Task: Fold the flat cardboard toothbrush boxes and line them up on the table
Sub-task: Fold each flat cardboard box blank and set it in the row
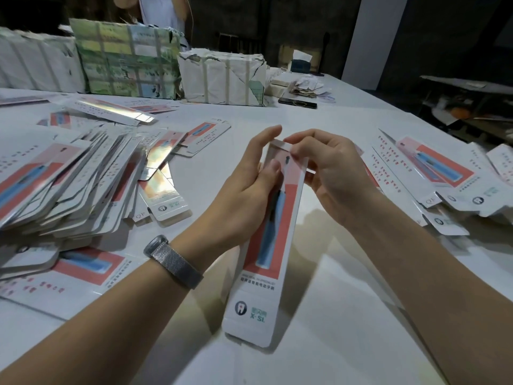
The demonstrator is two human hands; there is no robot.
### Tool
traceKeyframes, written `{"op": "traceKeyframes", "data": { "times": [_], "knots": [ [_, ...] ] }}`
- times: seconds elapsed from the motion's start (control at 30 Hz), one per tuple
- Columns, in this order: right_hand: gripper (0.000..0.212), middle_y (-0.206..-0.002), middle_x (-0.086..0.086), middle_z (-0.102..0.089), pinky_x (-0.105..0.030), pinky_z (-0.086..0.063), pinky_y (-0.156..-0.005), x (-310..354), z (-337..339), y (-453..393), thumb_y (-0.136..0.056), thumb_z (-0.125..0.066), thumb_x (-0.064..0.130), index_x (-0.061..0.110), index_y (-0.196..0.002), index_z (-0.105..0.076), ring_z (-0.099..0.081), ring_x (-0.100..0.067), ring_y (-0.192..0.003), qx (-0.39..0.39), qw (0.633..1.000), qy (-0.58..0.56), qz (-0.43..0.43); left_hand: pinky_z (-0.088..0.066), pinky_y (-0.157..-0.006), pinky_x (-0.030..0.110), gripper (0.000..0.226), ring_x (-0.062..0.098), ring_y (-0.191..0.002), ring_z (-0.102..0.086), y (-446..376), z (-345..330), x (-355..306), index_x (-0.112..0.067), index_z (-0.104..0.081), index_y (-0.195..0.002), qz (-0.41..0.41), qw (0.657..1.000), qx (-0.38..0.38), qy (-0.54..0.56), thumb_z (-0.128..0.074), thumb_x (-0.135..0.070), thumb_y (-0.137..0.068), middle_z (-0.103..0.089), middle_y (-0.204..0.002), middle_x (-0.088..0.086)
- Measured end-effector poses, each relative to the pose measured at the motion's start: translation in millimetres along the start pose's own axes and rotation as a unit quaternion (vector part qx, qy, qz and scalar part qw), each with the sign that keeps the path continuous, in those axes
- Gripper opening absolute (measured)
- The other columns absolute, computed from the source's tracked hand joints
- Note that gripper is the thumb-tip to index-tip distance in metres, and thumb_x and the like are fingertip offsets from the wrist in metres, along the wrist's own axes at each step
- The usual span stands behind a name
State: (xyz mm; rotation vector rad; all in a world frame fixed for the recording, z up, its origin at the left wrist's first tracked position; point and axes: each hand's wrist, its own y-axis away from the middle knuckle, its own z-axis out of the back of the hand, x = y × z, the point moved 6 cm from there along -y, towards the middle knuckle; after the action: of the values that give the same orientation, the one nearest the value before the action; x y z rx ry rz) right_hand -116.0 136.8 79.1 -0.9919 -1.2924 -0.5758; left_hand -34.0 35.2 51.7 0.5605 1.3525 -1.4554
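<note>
A long white toothbrush box (266,245) with a red panel and a blue brush picture is held above the table, its far end raised. My left hand (249,190) grips its left side near the top, thumb across the front. My right hand (327,173) pinches the flap at the top end. A big sloppy pile of flat boxes (63,184) lies at the left. Folded boxes (433,173) lie side by side at the right.
Taped paper-wrapped bundles (125,59) stand along the far edge of the white table (277,118), with a black phone (297,103) and paper scraps beside them. A person stands behind the bundles. The table's right edge drops to a dark floor.
</note>
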Motion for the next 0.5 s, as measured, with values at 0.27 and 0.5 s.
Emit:
{"op": "traceKeyframes", "data": {
  "times": [0.27,0.5],
  "knots": [
    [0.025,-0.066,0.0,-0.066,-0.029,-0.056,-0.064,5,10,-3,-0.089,-0.051,0.001,0.01,-0.071,-0.066,-0.065,-0.011,-0.066,-0.015,0.999,0.032,0.012,-0.051,-0.069,0.015,0.047,0.002,-0.073,-0.066,2,-2,-3,-0.046,-0.018,-0.15,0.022,0.999,0.035,0.024,-0.035,-0.037,-0.107,-0.063,-0.1,0.008],
    [0.023,-0.075,-0.003,-0.068,-0.035,-0.054,-0.071,8,13,-4,-0.079,-0.056,0.013,0.02,-0.067,-0.074,-0.063,-0.017,-0.079,0.05,0.998,0.029,0.004,-0.052,-0.064,0.018,0.035,0.007,-0.069,-0.067,3,1,-6,-0.044,-0.034,-0.141,0.041,0.997,0.022,0.059,-0.035,-0.033,-0.108,-0.068,-0.092,0.006]
  ]
}}
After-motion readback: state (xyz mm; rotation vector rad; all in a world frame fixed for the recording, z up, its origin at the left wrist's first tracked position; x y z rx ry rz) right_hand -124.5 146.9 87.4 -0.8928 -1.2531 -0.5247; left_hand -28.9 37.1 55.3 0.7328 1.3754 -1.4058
